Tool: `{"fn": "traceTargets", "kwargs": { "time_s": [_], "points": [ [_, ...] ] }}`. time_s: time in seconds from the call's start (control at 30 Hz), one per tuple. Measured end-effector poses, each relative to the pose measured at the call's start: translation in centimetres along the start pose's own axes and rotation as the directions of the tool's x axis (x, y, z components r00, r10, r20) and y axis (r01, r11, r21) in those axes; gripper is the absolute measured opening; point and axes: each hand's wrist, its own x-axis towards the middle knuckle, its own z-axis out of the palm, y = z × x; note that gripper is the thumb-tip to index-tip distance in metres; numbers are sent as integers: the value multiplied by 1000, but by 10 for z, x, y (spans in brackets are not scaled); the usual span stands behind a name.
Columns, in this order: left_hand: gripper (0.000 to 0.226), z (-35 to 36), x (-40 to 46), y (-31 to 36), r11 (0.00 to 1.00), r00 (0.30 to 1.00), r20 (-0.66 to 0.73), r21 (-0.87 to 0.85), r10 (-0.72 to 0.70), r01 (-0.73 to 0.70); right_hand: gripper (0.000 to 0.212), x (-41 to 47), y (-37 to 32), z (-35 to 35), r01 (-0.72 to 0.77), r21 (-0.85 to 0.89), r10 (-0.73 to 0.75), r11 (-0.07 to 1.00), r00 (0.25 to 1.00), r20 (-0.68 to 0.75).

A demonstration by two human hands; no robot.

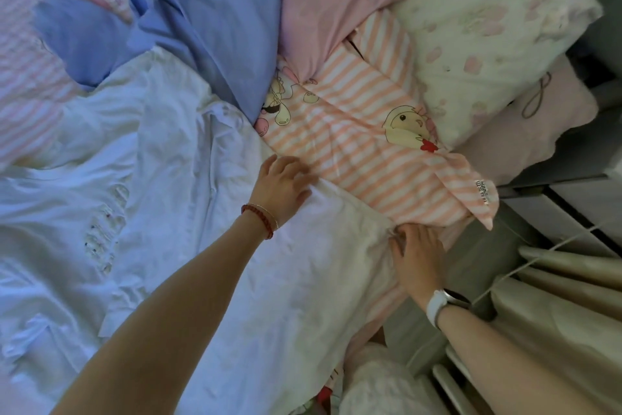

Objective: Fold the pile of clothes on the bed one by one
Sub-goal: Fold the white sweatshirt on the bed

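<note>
Both grips are released: the left hand (281, 187) is lying flat, fingers straight, on the upper edge of the white garment (188, 212), and the right hand (419, 258) is pressing open-palmed on that garment's right corner, just beside the pink striped quilt (367, 158). The white garment is lying spread and creased across the bed, filling the middle and left of the view, with a blue garment (208, 20) crumpled above it and overlapping its top edge. A red bracelet (257, 217) is circling the left wrist and a white watch (441, 305) the right.
</note>
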Motion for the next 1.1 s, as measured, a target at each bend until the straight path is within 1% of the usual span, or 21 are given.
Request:
{"fn": "traceTargets", "kwargs": {
  "time_s": [0.07,0.17,0.27,0.37,0.4,0.43,0.5,0.53,0.6,0.63,0.67,0.7,0.83,0.9,0.97,1.0,1.1],
  "points": [
    [17,-2,5,7,998,997,31,-22,66,-66,24,-2,3,1,-3,-17,4,1000,1000,9],
    [14,-4,8,19,993,993,39,-48,110,-108,31,-8,11,2,17,-139,-15,990,1000,22],
    [21,-3,12,24,990,991,21,-61,132,-130,24,-7,15,1,19,-210,-13,978,999,33],
    [12,-2,16,26,988,991,-38,-76,130,-133,11,-3,16,-2,62,-190,-59,980,998,25],
    [6,-3,16,28,989,992,-56,-92,113,-117,7,-3,17,-5,80,-144,-79,986,997,12],
    [4,-4,16,30,989,993,-78,-111,93,-101,9,-4,20,-7,76,-70,-77,995,997,-6],
    [6,-4,15,32,985,991,-115,-154,62,-79,15,-8,24,-16,-4,153,1,988,1000,22],
    [7,-5,14,33,982,991,-126,-177,45,-68,15,-12,26,-22,-76,285,64,956,997,51],
    [11,-7,13,38,976,990,-139,-214,11,-41,8,-19,29,-34,-225,509,190,831,974,122],
    [14,-8,14,41,973,989,-147,-230,-1,-33,6,-22,29,-39,-273,574,232,772,962,145],
    [15,-9,16,45,968,989,-149,-250,-14,-24,6,-23,28,-44,-288,606,257,741,956,140],
    [12,-11,18,50,962,988,-152,-272,-27,-15,6,-23,28,-48,-289,612,272,736,954,123],
    [10,-11,32,64,946,987,-119,-319,-104,61,8,-16,33,-54,-300,555,304,776,949,88],
    [11,-8,38,66,939,981,-60,-307,-183,156,12,-9,41,-52,-307,452,296,838,950,95],
    [15,-7,43,71,927,962,10,-264,-274,267,14,-1,48,-49,-287,325,264,901,958,115],
    [17,-5,45,74,922,953,41,-245,-300,301,15,2,51,-45,-284,271,258,920,957,130],
    [21,1,44,81,900,941,62,-279,-332,336,19,10,53,-34,-351,183,320,918,930,180]
  ]
}}
